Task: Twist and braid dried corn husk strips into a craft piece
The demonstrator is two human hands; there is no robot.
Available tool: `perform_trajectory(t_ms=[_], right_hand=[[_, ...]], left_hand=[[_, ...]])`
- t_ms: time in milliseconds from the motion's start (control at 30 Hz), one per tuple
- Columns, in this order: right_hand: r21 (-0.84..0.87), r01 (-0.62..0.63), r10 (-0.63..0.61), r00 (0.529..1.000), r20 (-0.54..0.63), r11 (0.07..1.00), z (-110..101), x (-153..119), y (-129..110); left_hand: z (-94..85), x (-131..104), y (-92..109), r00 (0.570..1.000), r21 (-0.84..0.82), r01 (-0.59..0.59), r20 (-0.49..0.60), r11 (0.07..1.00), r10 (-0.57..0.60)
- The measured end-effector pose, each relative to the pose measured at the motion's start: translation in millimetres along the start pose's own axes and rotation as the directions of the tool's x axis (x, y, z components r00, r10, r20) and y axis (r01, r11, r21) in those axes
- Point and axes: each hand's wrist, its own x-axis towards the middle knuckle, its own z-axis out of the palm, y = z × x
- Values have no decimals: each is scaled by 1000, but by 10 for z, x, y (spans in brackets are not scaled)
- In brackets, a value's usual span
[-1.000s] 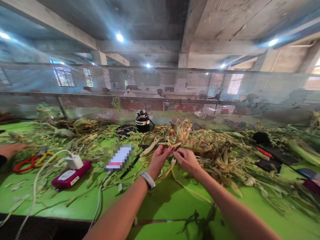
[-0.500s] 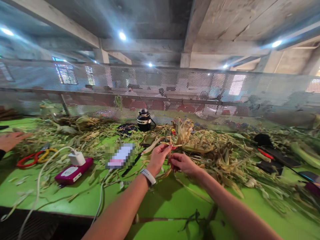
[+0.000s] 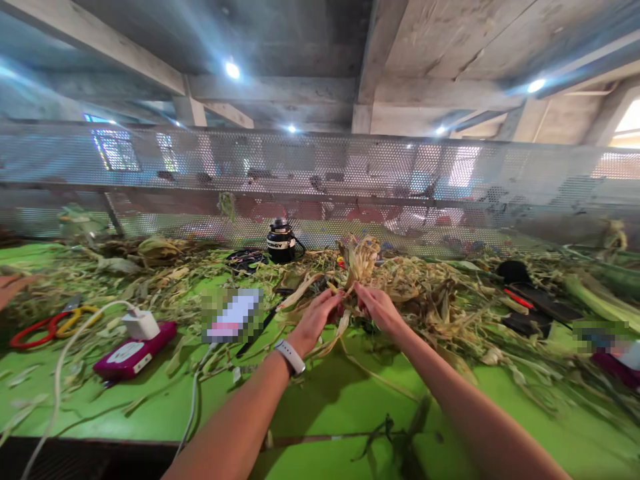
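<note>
Husk strips [image 3: 342, 327] up between both hands, over the bench [image 3: 225, 407], in from its near edge. Left hand [image 3: 319, 316] is clamped on them, thumb to fingers; right hand [image 3: 376, 307] has thumb and fingertips together just beside, can't tell what's pinched. Dried husk bunch [image 3: 363, 260] sits just beyond, black jar [image 3: 281, 244] by the far edge, phone [image 3: 235, 317] left of the hands.
</note>
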Motion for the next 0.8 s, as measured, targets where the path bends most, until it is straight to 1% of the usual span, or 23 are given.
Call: perform_trajectory(t_ms=[67, 133, 300, 367, 400, 467, 533, 567, 633, 700, 800], right_hand=[[-47, 60, -60, 998, 8, 997, 71, -8, 20], [-93, 100, -103, 994, -36, 991, 126, -14, 25], [-169, 105, -134, 975, -175, 980, 150, -1, 45], [-154, 93, -120, 977, -176, 984, 130, 9, 65], [-130, 74, -94, 984, -150, 989, 118, 13, 74], [-57, 8, -11, 999, -52, 998, 94, 13, 86], [6, -55, 55, 997, 60, 998, 83, 3, 84], [25, -64, 61, 992, 112, 998, 85, -5, 78], [48, -33, 23, 978, 208, 998, 103, -21, 66], [59, 11, -27, 959, 283, 998, 133, -33, 61], [37, 48, -58, 940, 337, 998, 178, -40, 66]], left_hand=[[39, -15, 25, 999, 9, -7, 53, 1000, 7], [58, -32, 52, 994, 29, -19, 107, 999, 16], [41, -41, 62, 980, 100, -28, 199, 995, 8], [32, -31, 45, 980, 102, -16, 200, 995, -5], [28, -22, 34, 983, 95, -6, 182, 995, -11], [13, 0, 12, 993, 75, 5, 121, 997, -14], [-13, 24, -4, 999, 57, -4, 48, 998, 2], [-29, 34, -9, 1000, 53, -18, 14, 998, 17], [-58, 47, -13, 998, 60, -49, -37, 997, 51], [-77, 55, -15, 995, 84, -77, -56, 993, 82], [-84, 68, -37, 988, 132, -127, -74, 983, 138]])
